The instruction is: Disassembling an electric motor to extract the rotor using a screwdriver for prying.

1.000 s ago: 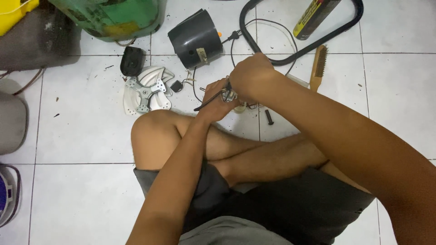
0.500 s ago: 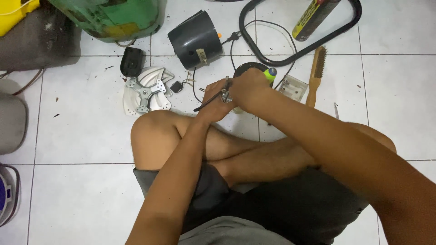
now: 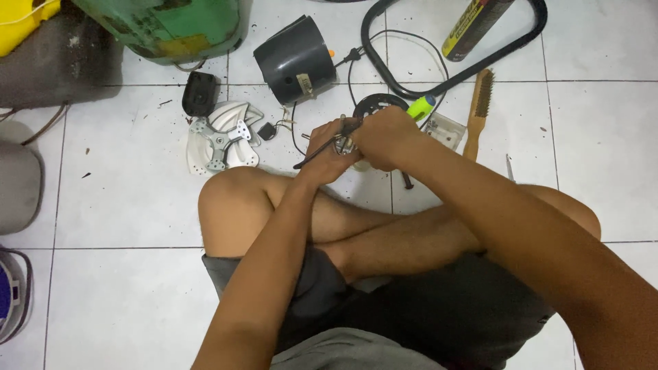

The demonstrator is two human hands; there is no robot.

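Note:
I sit cross-legged on a white tiled floor. My left hand [image 3: 325, 154] and my right hand [image 3: 387, 137] meet just above my knees, both closed around a small metal part [image 3: 343, 142] with a thin dark rod or wire sticking out to the lower left. The fingers hide most of the part. A black cable [image 3: 296, 130] runs from it toward a dark cylindrical housing [image 3: 296, 60] lying on the floor beyond my hands.
A white plastic plate with a metal bracket [image 3: 223, 140] lies at left. A wire brush [image 3: 478, 109], a black tubular frame [image 3: 466, 75], a spray can [image 3: 473, 27] and a small clear box [image 3: 444, 130] lie at right. A green container [image 3: 171, 27] stands far left.
My right hand has slid left and down a little, uncovering a black round part and a green-handled tool on the floor behind it. Both hands stay on the small part.

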